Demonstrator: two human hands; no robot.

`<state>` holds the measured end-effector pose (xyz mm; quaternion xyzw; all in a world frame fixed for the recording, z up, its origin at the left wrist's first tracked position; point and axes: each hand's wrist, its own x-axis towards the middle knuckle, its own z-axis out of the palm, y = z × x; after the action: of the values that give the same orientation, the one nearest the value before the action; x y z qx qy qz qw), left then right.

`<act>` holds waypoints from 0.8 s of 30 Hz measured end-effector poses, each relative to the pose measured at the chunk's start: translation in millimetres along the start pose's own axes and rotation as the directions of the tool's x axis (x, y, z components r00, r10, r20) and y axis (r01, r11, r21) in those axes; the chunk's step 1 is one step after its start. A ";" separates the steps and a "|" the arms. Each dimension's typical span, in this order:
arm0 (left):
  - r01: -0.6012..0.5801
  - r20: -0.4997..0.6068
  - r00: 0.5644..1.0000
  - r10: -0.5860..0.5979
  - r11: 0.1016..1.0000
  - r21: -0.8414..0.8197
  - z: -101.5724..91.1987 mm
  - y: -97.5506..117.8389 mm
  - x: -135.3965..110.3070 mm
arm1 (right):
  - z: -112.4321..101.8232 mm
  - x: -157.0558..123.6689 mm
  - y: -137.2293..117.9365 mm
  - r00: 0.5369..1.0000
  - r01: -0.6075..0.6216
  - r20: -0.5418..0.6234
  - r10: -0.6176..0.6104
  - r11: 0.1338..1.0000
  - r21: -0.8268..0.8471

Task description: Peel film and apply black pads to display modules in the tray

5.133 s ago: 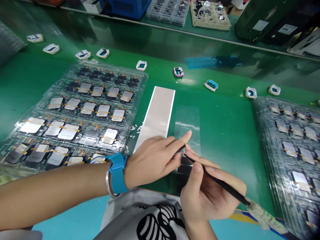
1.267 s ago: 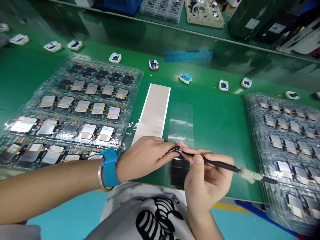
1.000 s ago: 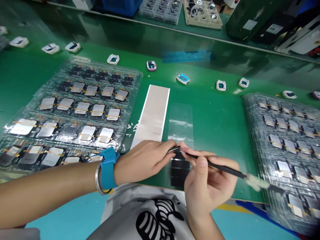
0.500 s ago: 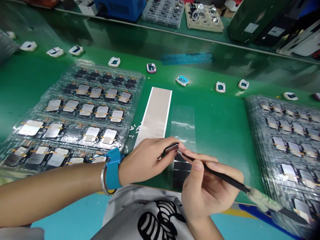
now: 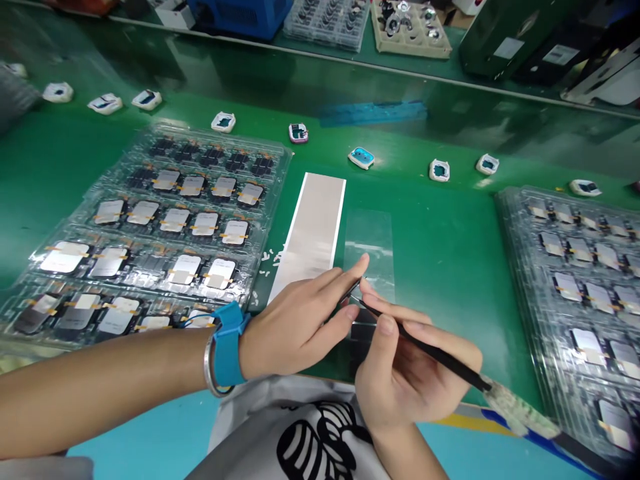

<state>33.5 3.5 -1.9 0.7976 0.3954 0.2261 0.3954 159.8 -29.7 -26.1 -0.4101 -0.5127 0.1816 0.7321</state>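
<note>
My left hand [image 5: 300, 320], with a blue wrist strap [image 5: 229, 345], holds a small dark watch screen [image 5: 346, 293] edge-on between thumb and fingers; the index finger is stretched out past it. Most of the screen is hidden by the fingers. My right hand [image 5: 413, 373] is closed round black tweezers [image 5: 440, 355], whose rear part is wrapped in pale tape. Their tip is at the near edge of the screen; whether it touches cannot be made out. Below the hands lies a clear film sheet [image 5: 370, 233] with dark strips at its near end. Beside it lies a beige adhesive sheet [image 5: 315, 220] with white borders.
At left is a clear tray [image 5: 283, 173] with rows of screens, small white scraps [image 5: 267, 255] next to it. Stacked trays [image 5: 515, 267] stand at right. Several watch cases, one with blue film [image 5: 361, 157], line the back. A shelf behind holds a parts box [image 5: 410, 43].
My left index finger has straightened and lifted forward off the screen. The screen now shows more edge-on. My right hand with the tweezers has shifted slightly left.
</note>
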 end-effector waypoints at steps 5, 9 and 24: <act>-0.006 -0.003 1.000 0.006 1.000 -0.012 -0.2 -0.2 0.4 | 0.8 0.1 2.8 1.000 0.014 -0.004 -0.014 1.000 0.013; 0.001 -0.001 1.000 -0.001 1.000 -0.002 -0.4 -0.9 0.8 | 0.5 0.0 4.0 1.000 0.017 -0.005 -0.017 1.000 0.018; -0.009 -0.009 1.000 0.010 1.000 0.024 -0.5 -1.7 1.3 | 3.3 0.7 2.9 0.999 0.013 -0.039 -0.012 1.000 0.025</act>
<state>33.1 5.4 -2.9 0.8031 0.3960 0.2271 0.3830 157.5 -26.1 -27.5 -0.4010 -0.4986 0.1757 0.7481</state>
